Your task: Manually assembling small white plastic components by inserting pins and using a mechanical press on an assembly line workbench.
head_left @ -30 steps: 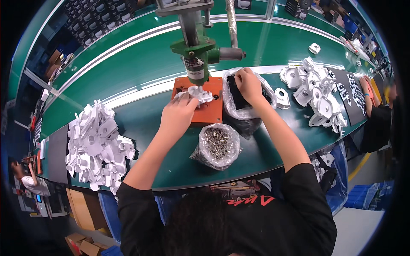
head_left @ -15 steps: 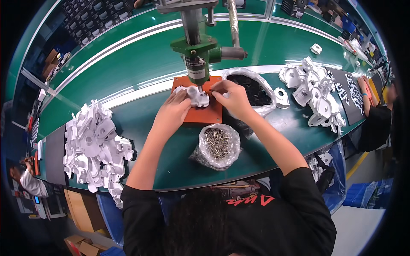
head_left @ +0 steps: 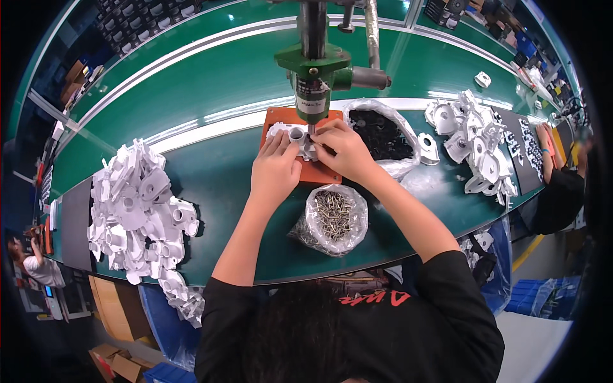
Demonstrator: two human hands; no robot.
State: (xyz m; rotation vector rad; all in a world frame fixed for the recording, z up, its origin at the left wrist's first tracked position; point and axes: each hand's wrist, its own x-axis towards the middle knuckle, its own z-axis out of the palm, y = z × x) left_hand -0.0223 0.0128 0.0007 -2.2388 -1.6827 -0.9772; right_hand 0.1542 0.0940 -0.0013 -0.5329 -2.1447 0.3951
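A white plastic housing (head_left: 297,135) with a round raised collar lies on the orange base plate (head_left: 271,119), under the green press (head_left: 313,96). My left hand (head_left: 276,167) grips the housing from its left side, fingers on top and thumb along the near edge. My right hand (head_left: 348,152) is closed in a pinch at the housing's right side, its fingertips right beside the press's thin metal tip (head_left: 311,129). Whatever sits between those fingertips is hidden, though a dark bit shows under them.
Near the plate stands a clear bag of metal screws or pins (head_left: 335,214); behind my right hand is a bag of black parts (head_left: 380,135). White housings pile up at left (head_left: 137,204) and right (head_left: 476,143). A co-worker's arm (head_left: 547,153) shows at far right.
My right fingertips have moved in from beside the housing to its right part, close to the press tip. My left hand keeps its hold. The whole view has shifted slightly.
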